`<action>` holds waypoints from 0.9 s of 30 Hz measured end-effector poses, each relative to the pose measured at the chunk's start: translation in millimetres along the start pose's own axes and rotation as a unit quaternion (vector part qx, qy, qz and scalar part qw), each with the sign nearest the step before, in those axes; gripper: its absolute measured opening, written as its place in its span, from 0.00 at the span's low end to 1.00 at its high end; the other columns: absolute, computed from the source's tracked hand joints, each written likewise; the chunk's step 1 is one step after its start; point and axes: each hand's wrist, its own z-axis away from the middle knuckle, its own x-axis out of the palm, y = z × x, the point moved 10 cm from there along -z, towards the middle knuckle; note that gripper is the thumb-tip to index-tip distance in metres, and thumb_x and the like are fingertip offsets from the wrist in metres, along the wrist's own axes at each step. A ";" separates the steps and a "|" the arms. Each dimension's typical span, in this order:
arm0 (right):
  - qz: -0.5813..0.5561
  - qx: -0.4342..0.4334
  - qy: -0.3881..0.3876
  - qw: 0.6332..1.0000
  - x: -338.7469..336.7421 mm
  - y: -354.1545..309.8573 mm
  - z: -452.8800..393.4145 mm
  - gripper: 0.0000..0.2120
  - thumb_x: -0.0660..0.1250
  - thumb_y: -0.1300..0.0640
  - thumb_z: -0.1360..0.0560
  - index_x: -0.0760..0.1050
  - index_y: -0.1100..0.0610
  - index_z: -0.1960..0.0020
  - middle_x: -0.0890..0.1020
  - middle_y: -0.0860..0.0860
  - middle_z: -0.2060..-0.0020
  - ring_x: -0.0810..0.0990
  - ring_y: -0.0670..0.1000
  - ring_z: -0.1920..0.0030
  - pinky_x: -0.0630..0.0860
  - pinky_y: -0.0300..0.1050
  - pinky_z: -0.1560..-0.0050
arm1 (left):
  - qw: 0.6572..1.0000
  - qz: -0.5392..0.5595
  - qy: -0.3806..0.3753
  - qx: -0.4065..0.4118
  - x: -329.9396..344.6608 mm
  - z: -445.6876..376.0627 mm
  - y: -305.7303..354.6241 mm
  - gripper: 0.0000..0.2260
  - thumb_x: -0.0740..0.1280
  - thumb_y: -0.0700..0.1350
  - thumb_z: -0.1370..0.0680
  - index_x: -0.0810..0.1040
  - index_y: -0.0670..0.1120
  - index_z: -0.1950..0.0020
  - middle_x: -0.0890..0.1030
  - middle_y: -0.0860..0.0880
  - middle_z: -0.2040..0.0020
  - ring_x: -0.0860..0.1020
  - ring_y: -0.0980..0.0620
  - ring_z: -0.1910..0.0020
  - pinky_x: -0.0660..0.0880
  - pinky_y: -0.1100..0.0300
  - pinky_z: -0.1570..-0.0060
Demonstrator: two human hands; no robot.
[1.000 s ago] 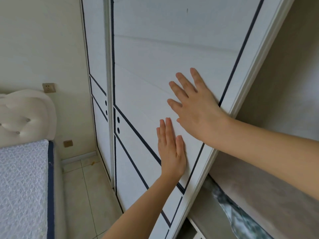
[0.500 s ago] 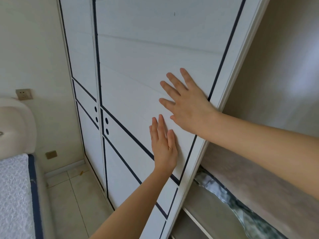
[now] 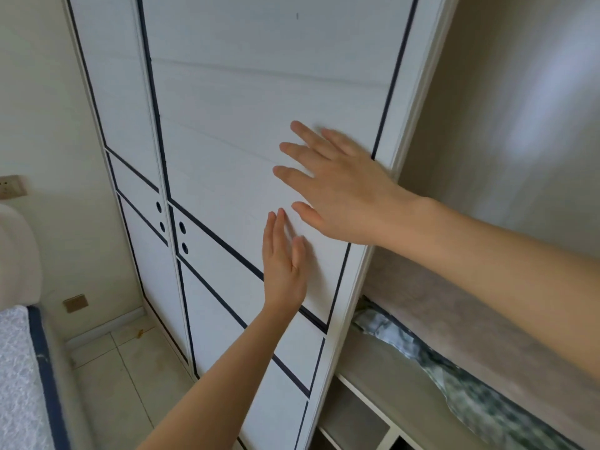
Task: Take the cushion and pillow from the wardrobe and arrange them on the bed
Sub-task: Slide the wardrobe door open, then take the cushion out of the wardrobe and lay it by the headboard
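Note:
A white sliding wardrobe door (image 3: 246,125) with dark blue trim fills the middle of the view. My left hand (image 3: 284,264) lies flat on it, fingers pointing up. My right hand (image 3: 337,186) presses flat on the door just above, fingers spread, near the door's right edge. To the right the wardrobe stands open, showing a grey shelf (image 3: 454,306). Under that shelf lies a green and white patterned soft thing (image 3: 461,381), cushion or pillow I cannot tell. The bed (image 3: 19,384) with a white textured cover is at the lower left.
A second white door panel (image 3: 113,125) sits behind the one I touch. A padded cream headboard (image 3: 16,254) rises at the far left, with wall sockets (image 3: 9,186) nearby. Pale floor tiles (image 3: 123,384) run between bed and wardrobe.
The door's right edge has slid left with both hands pressed on it, uncovering more of the wardrobe's inside and the patterned soft thing. The view has turned right, so less of the bed shows.

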 end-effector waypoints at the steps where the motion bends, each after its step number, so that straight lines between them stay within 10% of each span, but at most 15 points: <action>1: -0.023 0.001 0.026 0.999 -10.3 1.9 10.4 0.25 0.54 0.47 0.19 0.61 0.55 0.25 0.59 0.57 0.24 0.46 0.57 0.22 0.46 0.56 0.24 | 1.000 0.007 0.008 -0.005 -6.0 0.6 0.3 0.23 0.51 0.53 0.15 0.56 0.50 0.20 0.58 0.51 0.20 0.54 0.55 0.21 0.55 0.48 0.23; 11: -0.157 0.070 0.212 0.962 -38.2 48.9 156.6 0.12 0.61 0.63 0.23 0.78 0.65 0.42 0.81 0.58 0.45 0.73 0.59 0.34 0.70 0.49 0.34 | 0.980 0.080 0.169 0.072 -36.7 52.2 80.1 0.10 0.57 0.44 0.21 0.72 0.56 0.44 0.76 0.58 0.46 0.75 0.58 0.46 0.69 0.73 0.49; 19: -0.159 0.157 0.099 0.970 34.5 93.1 258.1 0.10 0.65 0.65 0.26 0.80 0.65 0.47 0.83 0.59 0.52 0.78 0.61 0.41 0.75 0.56 0.42 | 0.985 0.095 0.008 0.141 62.1 122.0 141.4 0.09 0.59 0.39 0.23 0.74 0.52 0.50 0.73 0.53 0.56 0.75 0.54 0.54 0.69 0.69 0.54; 27: -0.172 0.285 -0.042 0.942 110.1 139.8 372.5 0.11 0.64 0.63 0.25 0.78 0.64 0.44 0.82 0.60 0.49 0.77 0.62 0.43 0.74 0.57 0.45 | 0.980 0.099 -0.162 -0.063 194.8 188.6 105.9 0.12 0.64 0.34 0.23 0.75 0.52 0.49 0.76 0.50 0.49 0.75 0.52 0.51 0.69 0.71 0.58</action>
